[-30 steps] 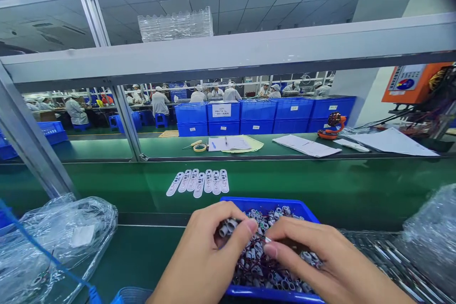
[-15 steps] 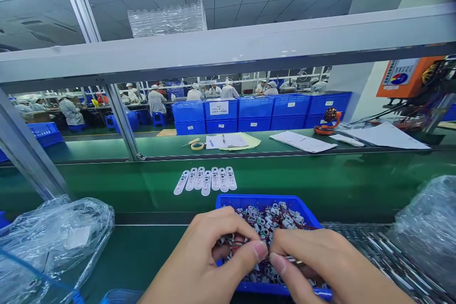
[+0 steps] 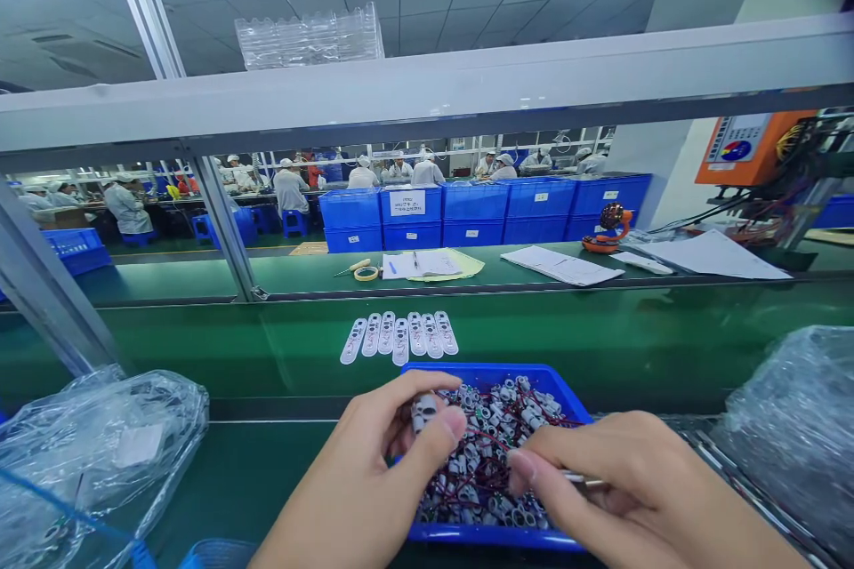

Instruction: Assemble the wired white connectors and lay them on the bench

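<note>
A blue bin (image 3: 564,400) in front of me holds several small grey cylindrical parts with red wires (image 3: 494,444). My left hand (image 3: 374,480) hovers over the bin's left side, fingers pinched on one or two of these grey parts (image 3: 422,410). My right hand (image 3: 633,498) is closed over the bin's right side, pinching a thin metal tool or pin (image 3: 580,478) that sticks out between its fingers.
Several white flat strips (image 3: 400,336) lie on the green conveyor belt (image 3: 600,347) beyond the bin. Clear plastic bags sit at the left (image 3: 100,444) and right (image 3: 801,427). Papers, tape and blue crates are on the far bench; workers in white stand beyond.
My left hand has lifted a grey part out of the pile and drawn away from my right hand. The white strips have drifted rightward along the belt.
</note>
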The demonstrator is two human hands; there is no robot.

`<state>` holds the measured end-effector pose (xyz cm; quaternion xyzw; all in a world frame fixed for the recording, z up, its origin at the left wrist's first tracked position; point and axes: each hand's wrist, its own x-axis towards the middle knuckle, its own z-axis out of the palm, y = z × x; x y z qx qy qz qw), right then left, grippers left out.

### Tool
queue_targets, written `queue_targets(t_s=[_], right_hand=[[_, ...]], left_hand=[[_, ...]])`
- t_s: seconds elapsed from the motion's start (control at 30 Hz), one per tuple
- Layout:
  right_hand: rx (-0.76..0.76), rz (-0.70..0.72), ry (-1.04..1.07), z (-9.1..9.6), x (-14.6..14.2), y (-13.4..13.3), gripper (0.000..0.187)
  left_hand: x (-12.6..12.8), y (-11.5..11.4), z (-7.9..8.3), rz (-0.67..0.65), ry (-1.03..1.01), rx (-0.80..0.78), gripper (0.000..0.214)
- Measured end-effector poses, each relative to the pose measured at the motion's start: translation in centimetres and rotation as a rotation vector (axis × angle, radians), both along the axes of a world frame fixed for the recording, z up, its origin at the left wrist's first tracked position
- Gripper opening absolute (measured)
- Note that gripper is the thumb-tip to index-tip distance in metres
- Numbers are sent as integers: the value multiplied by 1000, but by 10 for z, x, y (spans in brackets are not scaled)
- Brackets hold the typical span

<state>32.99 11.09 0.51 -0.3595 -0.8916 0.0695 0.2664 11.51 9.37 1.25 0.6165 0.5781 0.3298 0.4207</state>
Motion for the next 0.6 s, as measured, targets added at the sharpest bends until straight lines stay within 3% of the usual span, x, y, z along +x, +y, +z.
queue_targets(t_s=[0.17,0.37,0.6], right_hand=[[-42,6,59,4,2,1,42],[-20,-3,81,1,0,-1,38],[-13,-8,31,-1,4,0,39]], left_hand=[[-4,2,-2,33,-184,10,52],[-3,3,-6,-92,-412,-10,38],[5,0,3,-100,-470,-43,36]])
